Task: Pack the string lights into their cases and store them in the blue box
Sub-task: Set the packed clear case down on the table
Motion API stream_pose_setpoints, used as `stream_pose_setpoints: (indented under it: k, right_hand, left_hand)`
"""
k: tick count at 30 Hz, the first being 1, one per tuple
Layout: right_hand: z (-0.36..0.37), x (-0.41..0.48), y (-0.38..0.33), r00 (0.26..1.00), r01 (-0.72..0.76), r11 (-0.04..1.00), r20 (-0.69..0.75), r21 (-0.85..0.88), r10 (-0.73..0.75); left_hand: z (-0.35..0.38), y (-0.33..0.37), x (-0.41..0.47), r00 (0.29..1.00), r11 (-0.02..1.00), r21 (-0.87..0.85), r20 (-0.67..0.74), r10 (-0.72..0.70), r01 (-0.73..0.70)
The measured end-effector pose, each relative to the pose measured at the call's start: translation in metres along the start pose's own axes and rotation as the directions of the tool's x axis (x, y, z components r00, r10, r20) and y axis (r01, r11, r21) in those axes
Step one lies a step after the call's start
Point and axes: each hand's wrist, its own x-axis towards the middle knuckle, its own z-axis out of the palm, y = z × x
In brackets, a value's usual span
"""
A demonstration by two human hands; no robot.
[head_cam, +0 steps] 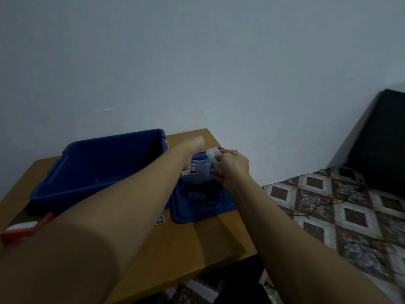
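Head view, ordered near to far. Nearest, your two bare forearms reach forward over the wooden table (197, 242), whose near and right edges are free. A red-and-white object (28, 231) lies at the near left, partly hidden by your arm. A small printed card (160, 219) rests on the wood just beside the blue lid (182, 213); its writing is too blurred to read.

On the lid, right of centre, the black string lights (206, 195) lie in a loose tangle, not yet in a case. Just beyond them you hold the clear case (200, 172), a pale, see-through plastic box, above the far part of the lid. Your right hand (233, 166) is clamped round its right end, fingers over the top and thumb below. Your left hand (194, 148) bends down at its left end; whether those fingers grip cannot be told. The case's label (192, 169) shows a small purplish picture, with no legible text.

The blue box (122, 150) stands open at the left, touching the lid. Right of the table, a thin dark cable (317, 207) lies on patterned floor tiles (355, 216). Farthest is a pale wall (197, 62), with a dark object (381, 139) at the right.
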Motion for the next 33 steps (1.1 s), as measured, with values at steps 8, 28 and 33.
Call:
stream_pose_setpoints:
  k: [8, 28, 33]
  right_hand:
    - [-0.002, 0.004, 0.001, 0.998, 0.06, 0.997, 0.018, -0.039, -0.059]
    - [-0.033, -0.14, 0.045, 0.904, 0.328, 0.939, 0.321, -0.103, -0.281]
    - [-0.035, -0.155, 0.092, 0.868, 0.402, 0.89, 0.399, -0.215, -0.295]
  left_hand:
    - [0.002, 0.005, -0.004, 0.994, 0.994, 0.002, 0.006, 0.11, -0.11]
    - [-0.072, -0.151, -0.159, 0.85, 0.887, 0.045, -0.267, 0.454, -0.46]
    - [-0.073, -0.208, -0.157, 0.847, 0.895, 0.011, -0.319, 0.425, -0.445]
